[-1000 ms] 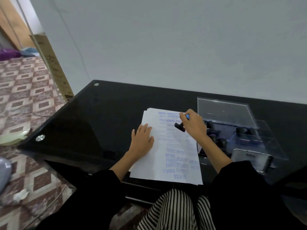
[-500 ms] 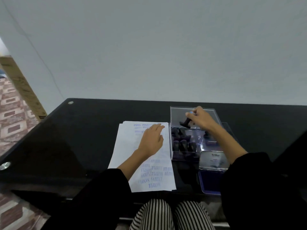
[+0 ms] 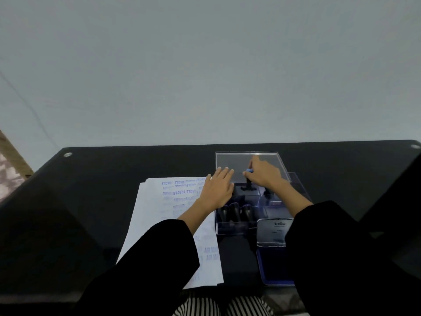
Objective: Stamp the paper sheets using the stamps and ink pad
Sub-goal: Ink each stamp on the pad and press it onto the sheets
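On the black table, your stamped paper sheets lie at left, your left hand is flat with fingers straight over their right edge, your right hand pinches a black stamp upright inside the clear box, and the open ink pad sits just in front of the box.

The right grip pinches a black stamp by its blue top, upright inside the clear plastic box. The left grip, fingers straight, reaches over the edge of the stamped paper sheets beside the box. An open ink pad sits nearer on the black desk.
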Motion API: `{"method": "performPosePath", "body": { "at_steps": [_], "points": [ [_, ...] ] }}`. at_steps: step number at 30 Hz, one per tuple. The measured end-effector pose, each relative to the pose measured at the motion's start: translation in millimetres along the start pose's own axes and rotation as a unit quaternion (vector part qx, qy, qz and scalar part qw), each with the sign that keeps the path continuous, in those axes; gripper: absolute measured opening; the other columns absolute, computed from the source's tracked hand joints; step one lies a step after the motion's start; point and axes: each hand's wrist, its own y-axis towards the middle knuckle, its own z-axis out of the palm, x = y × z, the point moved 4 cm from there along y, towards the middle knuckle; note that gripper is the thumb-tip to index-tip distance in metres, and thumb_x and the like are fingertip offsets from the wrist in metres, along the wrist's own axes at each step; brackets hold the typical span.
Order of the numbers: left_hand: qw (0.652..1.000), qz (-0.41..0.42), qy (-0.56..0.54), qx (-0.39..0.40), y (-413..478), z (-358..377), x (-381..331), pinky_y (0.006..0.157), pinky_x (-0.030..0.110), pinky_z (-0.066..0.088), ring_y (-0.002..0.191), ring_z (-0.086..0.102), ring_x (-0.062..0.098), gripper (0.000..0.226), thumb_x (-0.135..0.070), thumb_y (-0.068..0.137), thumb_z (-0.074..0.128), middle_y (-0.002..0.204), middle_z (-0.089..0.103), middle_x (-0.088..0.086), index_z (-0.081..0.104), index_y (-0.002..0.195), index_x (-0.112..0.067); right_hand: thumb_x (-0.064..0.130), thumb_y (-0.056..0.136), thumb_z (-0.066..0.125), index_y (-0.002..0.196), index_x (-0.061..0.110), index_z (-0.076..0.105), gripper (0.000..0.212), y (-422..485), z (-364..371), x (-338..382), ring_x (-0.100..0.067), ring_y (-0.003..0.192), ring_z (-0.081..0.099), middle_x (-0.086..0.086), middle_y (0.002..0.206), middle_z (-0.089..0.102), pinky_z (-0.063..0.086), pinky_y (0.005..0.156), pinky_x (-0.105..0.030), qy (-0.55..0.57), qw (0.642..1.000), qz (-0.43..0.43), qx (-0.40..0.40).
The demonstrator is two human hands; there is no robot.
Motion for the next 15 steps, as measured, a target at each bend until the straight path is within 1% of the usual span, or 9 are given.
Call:
{"method": "performPosePath", "body": {
  "at_steps": [2,4,10,15],
  "points": [
    [1.000,0.000,0.009,0.007,2.5,3.5,0.9,0.116,0.044,0.012,0.146,0.007,0.021,0.049,-0.025,0.102,0.026,0.157,0.014,0.003,0.018,0.149,-0.013,0.034,0.095,0.047,0.122,0.004,0.037,0.041,1.2,4.6,0.3,-0.032,0.104,0.057,-0.015,0.114,0.061,0.043,0.080,-0.037,-0.027,1.000,-0.009,0.010],
    [1.000,0.003,0.017,0.006,3.1,6.7,2.2,0.116,0.044,0.012,0.146,0.006,0.021,0.049,-0.025,0.102,0.026,0.158,0.013,0.003,0.017,0.149,-0.013,0.033,0.096,0.046,0.123,0.005,0.037,0.040,1.8,6.9,1.4,-0.032,0.105,0.057,-0.016,0.115,0.060,0.042,0.081,-0.037,-0.057,0.998,-0.018,0.016],
    [1.000,0.013,0.027,-0.006,1.4,11.7,4.7,0.116,0.042,0.012,0.146,0.004,0.021,0.050,-0.024,0.103,0.024,0.158,0.010,0.003,0.014,0.150,-0.013,0.034,0.096,0.046,0.124,0.005,0.043,0.040,0.5,16.7,8.4,-0.031,0.110,0.055,-0.014,0.121,0.057,0.042,0.084,-0.035,-0.138,0.990,-0.024,0.019],
    [1.000,0.017,0.020,-0.014,0.9,12.5,6.0,0.117,0.042,0.012,0.146,0.004,0.021,0.050,-0.023,0.102,0.025,0.158,0.010,0.004,0.014,0.150,-0.013,0.028,0.097,0.047,0.121,0.005,0.051,0.034,-2.5,23.6,15.1,-0.028,0.109,0.058,-0.013,0.121,0.058,0.044,0.082,-0.032,-0.224,0.973,-0.046,0.005]
  ]
}}
